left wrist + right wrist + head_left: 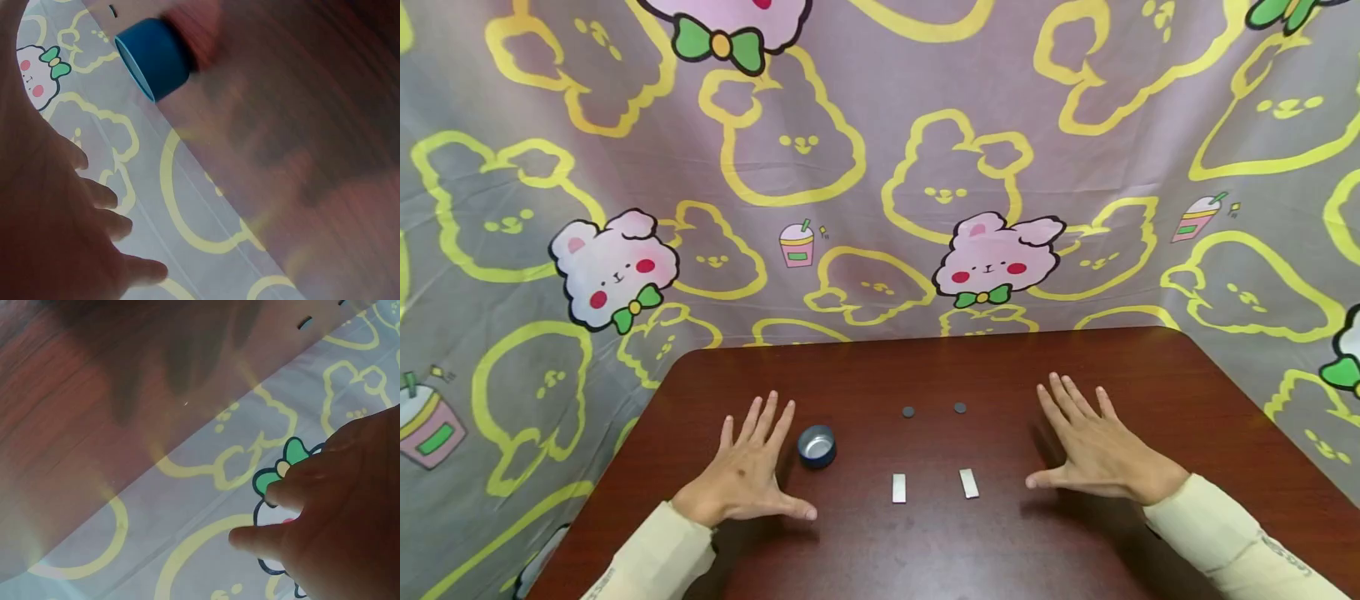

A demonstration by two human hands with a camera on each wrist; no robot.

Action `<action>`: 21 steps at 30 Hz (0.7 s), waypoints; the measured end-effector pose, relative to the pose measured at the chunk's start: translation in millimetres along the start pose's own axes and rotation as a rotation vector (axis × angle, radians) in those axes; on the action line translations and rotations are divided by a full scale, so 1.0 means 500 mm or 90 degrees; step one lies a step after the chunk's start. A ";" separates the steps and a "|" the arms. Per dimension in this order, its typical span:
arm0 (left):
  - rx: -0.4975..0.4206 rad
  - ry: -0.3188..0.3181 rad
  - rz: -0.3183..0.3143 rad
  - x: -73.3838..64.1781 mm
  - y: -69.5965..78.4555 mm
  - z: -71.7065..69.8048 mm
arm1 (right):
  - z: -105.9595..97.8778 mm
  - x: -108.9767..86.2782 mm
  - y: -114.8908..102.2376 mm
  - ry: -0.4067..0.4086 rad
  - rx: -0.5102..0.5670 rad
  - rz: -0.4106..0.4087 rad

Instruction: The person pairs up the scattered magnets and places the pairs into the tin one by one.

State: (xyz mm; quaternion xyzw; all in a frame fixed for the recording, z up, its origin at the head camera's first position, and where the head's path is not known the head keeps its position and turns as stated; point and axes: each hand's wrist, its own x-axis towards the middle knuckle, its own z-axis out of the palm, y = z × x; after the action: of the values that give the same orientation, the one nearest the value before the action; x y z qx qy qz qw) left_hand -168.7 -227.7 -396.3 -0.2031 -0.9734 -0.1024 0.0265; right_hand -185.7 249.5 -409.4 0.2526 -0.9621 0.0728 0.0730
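My left hand (747, 468) hovers palm down over the table's left side, fingers spread, holding nothing. Just right of its fingers stands a small round dark-blue cup (817, 447) with a silvery inside; the left wrist view shows the blue cup (154, 59) too. On the right, my right hand (1099, 450) is likewise spread and holds nothing. Between the hands lie two small white rectangular pieces, a left piece (898, 488) and a slightly tilted right piece (969, 483). Beyond them are two dark discs, a left disc (908, 412) and a right disc (960, 408).
The brown wooden table (925, 554) has rounded far corners. Behind and around it hangs a grey curtain (865, 225) with yellow outlines and cartoon rabbits, close to the far edge. Both hands cast shadows on the tabletop.
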 end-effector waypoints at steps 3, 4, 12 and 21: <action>0.005 0.008 0.023 0.002 0.002 0.005 | 0.002 0.000 -0.003 0.009 0.007 -0.031; 0.005 0.010 0.029 0.002 0.003 0.006 | 0.003 0.000 -0.004 0.011 0.011 -0.042; -0.049 0.004 0.073 0.012 0.014 0.014 | 0.009 0.006 -0.015 0.012 0.057 -0.111; -0.124 -0.004 0.083 0.023 0.026 0.027 | 0.013 0.010 -0.034 -0.042 0.133 -0.077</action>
State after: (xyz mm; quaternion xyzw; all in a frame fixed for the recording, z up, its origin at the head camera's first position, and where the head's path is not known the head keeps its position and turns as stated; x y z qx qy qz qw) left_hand -174.2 -208.6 -405.8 -0.2680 -0.9437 -0.1936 0.0098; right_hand -182.1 231.4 -413.2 0.3187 -0.9341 0.1599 0.0188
